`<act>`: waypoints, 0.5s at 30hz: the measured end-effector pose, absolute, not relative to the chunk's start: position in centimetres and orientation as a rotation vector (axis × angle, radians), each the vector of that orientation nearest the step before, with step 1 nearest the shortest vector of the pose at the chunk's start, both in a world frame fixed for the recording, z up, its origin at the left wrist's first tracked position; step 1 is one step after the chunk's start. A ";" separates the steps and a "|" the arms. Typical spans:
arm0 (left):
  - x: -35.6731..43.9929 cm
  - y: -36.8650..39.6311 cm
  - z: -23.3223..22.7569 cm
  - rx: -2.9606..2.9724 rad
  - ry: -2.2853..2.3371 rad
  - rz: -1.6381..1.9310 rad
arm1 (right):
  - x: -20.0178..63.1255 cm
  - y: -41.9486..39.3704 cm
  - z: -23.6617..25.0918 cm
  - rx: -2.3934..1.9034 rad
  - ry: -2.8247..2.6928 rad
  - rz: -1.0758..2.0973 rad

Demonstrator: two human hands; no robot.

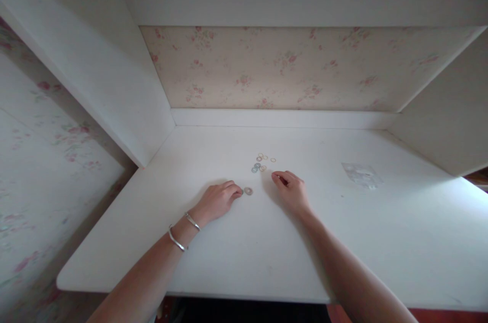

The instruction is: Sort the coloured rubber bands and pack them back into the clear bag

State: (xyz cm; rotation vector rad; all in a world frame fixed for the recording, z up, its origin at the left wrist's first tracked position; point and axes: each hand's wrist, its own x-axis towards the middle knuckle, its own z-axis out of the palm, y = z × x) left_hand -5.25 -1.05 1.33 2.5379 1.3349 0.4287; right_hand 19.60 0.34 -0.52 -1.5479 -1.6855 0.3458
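My left hand [220,198], with two silver bracelets on its wrist, rests low on the white desk with its fingers closed. At its fingertips shows the edge of a small greenish ring [242,192], mostly hidden by the fingers. Just right of that lies a thicker pale ring [248,191]. My right hand [292,189] is closed in a pinch over the desk; anything between its fingers is too small to make out. Beyond the hands lies a loose group of several small rings, among them thin gold-coloured ones [273,160] and bluish-grey ones [254,170].
A clear plastic bag [362,175] lies flat on the white desk [229,262] to the right. White side panels [95,58] and a low back ledge [285,119] bound the desk, with flowered wallpaper [267,68] behind. The desk's front edge runs near my body.
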 end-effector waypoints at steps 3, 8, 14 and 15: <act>-5.2 -1.0 1.1 2.540 1.348 0.437 | 19.6 0.4 -0.7 -1.538 -1.707 0.336; -5.1 -0.8 1.1 2.509 1.352 0.465 | 19.5 0.5 -1.1 -1.544 -1.835 0.254; -5.1 -0.9 1.2 2.504 1.362 0.471 | 18.7 0.6 -0.9 -1.614 -2.010 0.151; -5.1 -0.9 1.2 2.505 1.365 0.469 | 18.4 0.7 -0.8 -1.626 -2.032 0.147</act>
